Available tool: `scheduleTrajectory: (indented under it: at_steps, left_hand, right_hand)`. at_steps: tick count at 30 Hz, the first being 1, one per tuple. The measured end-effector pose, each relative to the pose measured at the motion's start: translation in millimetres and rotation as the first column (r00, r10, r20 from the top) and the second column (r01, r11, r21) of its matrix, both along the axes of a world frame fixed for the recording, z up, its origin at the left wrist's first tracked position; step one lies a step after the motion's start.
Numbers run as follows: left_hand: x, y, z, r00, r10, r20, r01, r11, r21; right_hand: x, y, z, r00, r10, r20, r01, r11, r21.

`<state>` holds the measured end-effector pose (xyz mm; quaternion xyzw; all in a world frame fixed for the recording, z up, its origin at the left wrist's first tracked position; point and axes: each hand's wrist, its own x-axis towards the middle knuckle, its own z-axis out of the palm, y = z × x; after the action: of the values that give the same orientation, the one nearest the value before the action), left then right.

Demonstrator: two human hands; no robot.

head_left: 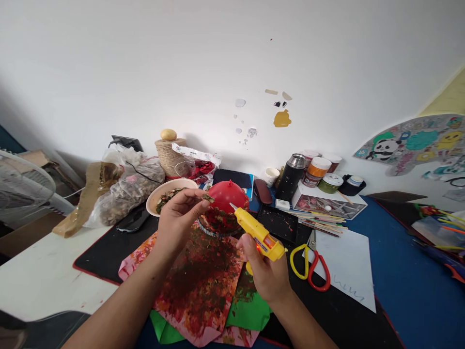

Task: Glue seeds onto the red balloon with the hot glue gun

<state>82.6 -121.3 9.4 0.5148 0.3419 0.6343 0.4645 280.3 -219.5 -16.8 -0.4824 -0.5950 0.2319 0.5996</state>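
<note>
My left hand (179, 215) pinches a small greenish-brown flake (208, 198) between thumb and fingertips, just left of a red balloon (228, 195). Wrapped in my right hand (267, 271) is a yellow glue gun (256, 229), its nozzle pointing up and left toward the flake and balloon. Dark flakes cover the balloon's lower part, which sits in a round holder with a striped rim. Beneath it lies a paint-stained pink cloth (196, 291) over a green one (250, 303). A bowl (151, 199) holding similar flakes stands behind my left hand.
Scissors (315, 271) with yellow and red handles lie right of my right hand, partly on white paper (348, 261). Behind are a black tray (278, 222), brushes (323, 220), a thermos (292, 177) and paint jars (317, 168). Left stand a twine spool (170, 157) and a filled plastic bag (123, 186).
</note>
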Motion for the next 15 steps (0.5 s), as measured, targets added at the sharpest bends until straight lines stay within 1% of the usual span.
scheduleTrajectory:
  at_steps: [3,7,9,10,12,13,15]
  left_hand:
    - [0,2,0.9,1.000,0.008,0.019,-0.008,1.000,-0.002]
    - [2,-1,1.4,0.995,-0.005,-0.099,0.008,1.000,0.024]
    - [-1,-2,3.8,0.992,0.027,-0.122,-0.020,0.998,0.059]
    - [-4,-2,6.0,0.992,0.073,-0.104,-0.064,0.994,0.088]
    - [-16,3,11.9,0.978,0.207,-0.006,-0.204,0.966,0.156]
    - [-24,7,14.9,0.957,0.282,0.073,-0.290,0.940,0.179]
    - [-43,18,19.5,0.904,0.346,0.251,-0.397,0.897,0.194]
  right_hand:
    - [0,0,-1.4,0.999,-0.003,-0.038,0.002,1.000,-0.021]
    - [2,0,3.3,0.997,0.006,-0.073,-0.009,0.999,-0.040]
    - [3,0,5.1,0.995,-0.006,-0.096,0.002,0.999,-0.045]
    - [4,0,5.6,0.994,-0.010,-0.112,0.005,0.999,-0.049]
    - [5,1,6.2,0.986,-0.024,-0.162,0.015,0.998,-0.055]
    - [7,2,6.7,0.981,-0.033,-0.192,0.022,0.998,-0.059]
    - [9,4,8.6,0.964,-0.057,-0.259,0.043,0.997,-0.061]
